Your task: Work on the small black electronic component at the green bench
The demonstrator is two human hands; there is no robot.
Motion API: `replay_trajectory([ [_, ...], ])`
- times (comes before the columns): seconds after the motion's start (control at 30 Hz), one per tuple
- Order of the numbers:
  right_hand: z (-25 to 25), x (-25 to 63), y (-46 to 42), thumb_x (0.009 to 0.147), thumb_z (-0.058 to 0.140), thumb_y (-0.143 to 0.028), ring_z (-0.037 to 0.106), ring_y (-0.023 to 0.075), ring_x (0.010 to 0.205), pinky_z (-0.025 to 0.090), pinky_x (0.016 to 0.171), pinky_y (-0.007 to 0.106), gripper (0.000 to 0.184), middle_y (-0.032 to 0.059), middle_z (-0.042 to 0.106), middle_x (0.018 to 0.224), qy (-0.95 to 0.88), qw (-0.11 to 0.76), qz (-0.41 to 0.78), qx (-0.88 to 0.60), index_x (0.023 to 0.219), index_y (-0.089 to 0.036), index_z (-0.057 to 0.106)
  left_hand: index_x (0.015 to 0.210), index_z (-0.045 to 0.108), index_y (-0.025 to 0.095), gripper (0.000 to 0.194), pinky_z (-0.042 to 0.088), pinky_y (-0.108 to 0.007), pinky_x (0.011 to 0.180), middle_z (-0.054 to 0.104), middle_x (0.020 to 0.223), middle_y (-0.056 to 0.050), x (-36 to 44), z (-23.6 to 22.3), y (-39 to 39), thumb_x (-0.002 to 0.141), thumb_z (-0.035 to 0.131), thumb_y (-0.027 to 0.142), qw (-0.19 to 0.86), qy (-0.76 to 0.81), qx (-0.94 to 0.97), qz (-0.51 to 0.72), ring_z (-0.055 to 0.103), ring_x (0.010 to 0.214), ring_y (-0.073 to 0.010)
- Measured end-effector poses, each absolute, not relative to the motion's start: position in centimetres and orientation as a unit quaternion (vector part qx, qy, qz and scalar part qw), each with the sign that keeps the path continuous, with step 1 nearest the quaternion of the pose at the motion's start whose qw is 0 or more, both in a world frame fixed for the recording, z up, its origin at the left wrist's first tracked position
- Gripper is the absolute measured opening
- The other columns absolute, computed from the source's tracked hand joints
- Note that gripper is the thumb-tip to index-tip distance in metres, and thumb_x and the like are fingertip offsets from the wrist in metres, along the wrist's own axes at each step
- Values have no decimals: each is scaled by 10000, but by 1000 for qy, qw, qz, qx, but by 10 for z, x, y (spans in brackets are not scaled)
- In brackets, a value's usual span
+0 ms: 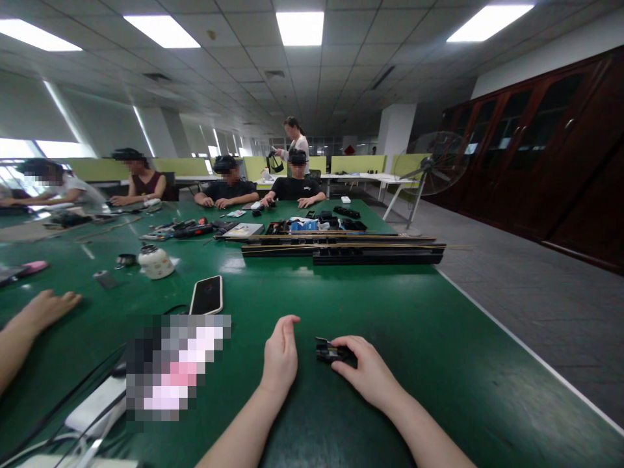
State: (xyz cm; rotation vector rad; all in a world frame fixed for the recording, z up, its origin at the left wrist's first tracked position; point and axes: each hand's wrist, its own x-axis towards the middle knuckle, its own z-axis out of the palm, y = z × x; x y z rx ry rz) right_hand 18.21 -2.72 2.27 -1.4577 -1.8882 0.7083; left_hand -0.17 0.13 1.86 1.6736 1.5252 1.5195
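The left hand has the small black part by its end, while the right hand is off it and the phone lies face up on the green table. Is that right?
Not quite: the head view shows the right hand at the small black part, and the left hand off it.

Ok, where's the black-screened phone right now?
Head view, left of centre: the phone lies on the green table, beyond the pixelated patch and just right of the white jar.

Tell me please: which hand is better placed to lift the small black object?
Likely the right hand: its fingers are at the black object; the left hand is apart from it.
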Motion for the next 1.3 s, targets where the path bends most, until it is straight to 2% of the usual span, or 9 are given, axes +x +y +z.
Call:
replay_trajectory([
  [0.1, 23, 182, -27, 701, 627, -209, 566, 214, 993, 407, 894, 348, 283, 33, 661, 1014, -720, 321, 268, -554, 982, -244, 636, 1204, 416, 165, 407, 456, -260, 556, 546, 753, -9, 0, 10, 4, 923, 303, 437, 246, 537, 583, 558, 536, 578, -146],
  [0.2, 23, 182, -27, 694, 630, -199, 569, 216, 993, 410, 895, 353, 292, 33, 663, 1018, -721, 325, 265, -552, 983, -246, 635, 1330, 278, 198, 505, 498, -319, 762, 513, 1081, -90, 2, 5, 6, 909, 373, 461, 305, 452, 599, 586, 569, 925, -186],
  [0.3, 21, 183, -27, 689, 645, -206, 568, 221, 1004, 412, 905, 368, 322, 38, 657, 1037, -720, 328, 266, -550, 1007, -244, 626, 1374, 228, 249, 512, 364, -419, 997, 370, 1337, -107, 3, 6, 5, 931, 310, 492, 346, 405, 601, 596, 384, 1240, -237],
  [0.4, 22, 182, -28, 693, 661, -225, 553, 233, 1038, 411, 919, 394, 352, 53, 636, 1081, -726, 341, 248, -543, 1040, -241, 607, 1405, 166, 274, 520, 190, -482, 1084, 222, 1454, -89, 2, 11, -3, 944, 239, 503, 311, 379, 650, 580, 199, 1344, -257],
  [0.53, 32, 175, -38, 743, 645, -265, 510, 240, 1078, 360, 958, 430, 250, 65, 619, 1084, -773, 391, 143, -480, 991, -244, 614, 1422, 118, 291, 594, 110, -544, 1077, 82, 1498, -83, 7, 19, -20, 915, 288, 550, 203, 323, 780, 496, 81, 1363, -314],
  [0.67, 43, 165, -50, 792, 559, -215, 555, 197, 849, 424, 807, 374, 105, 37, 644, 841, -825, 388, 137, -388, 889, -223, 599, 1430, 52, 264, 659, 164, -572, 1044, 34, 1498, -122, 17, 28, -36, 897, 251, 596, 158, 242, 834, 470, 91, 1357, -349],
  [0.87, 46, 158, -58, 728, 466, -104, 563, 191, 827, 434, 739, 336, 226, 36, 656, 875, -815, 373, 210, -390, 877, -209, 600, 1421, 134, 257, 658, 131, -565, 1056, 125, 1488, -121, 20, 37, -44, 883, 301, 597, 84, 176, 875, 443, 136, 1350, -352],
  [1.1, 56, 161, -59, 830, 400, -158, 579, 182, 835, 447, 780, 318, 202, 49, 659, 863, -833, 353, 225, -361, 832, -205, 596, 1438, 57, 175, 711, 160, -536, 1071, 132, 1488, -169, 19, 33, -43, 898, 272, 585, 161, 206, 852, 455, 137, 1353, -343],
  [1.3, 58, 160, -60, 829, 391, -136, 596, 169, 869, 457, 794, 275, 230, 33, 665, 893, -815, 349, 272, -373, 857, -213, 606, 1440, -33, 209, 699, 155, -526, 1086, 56, 1508, -126, 19, 32, -44, 904, 230, 572, 193, 234, 859, 413, 106, 1359, -335],
])
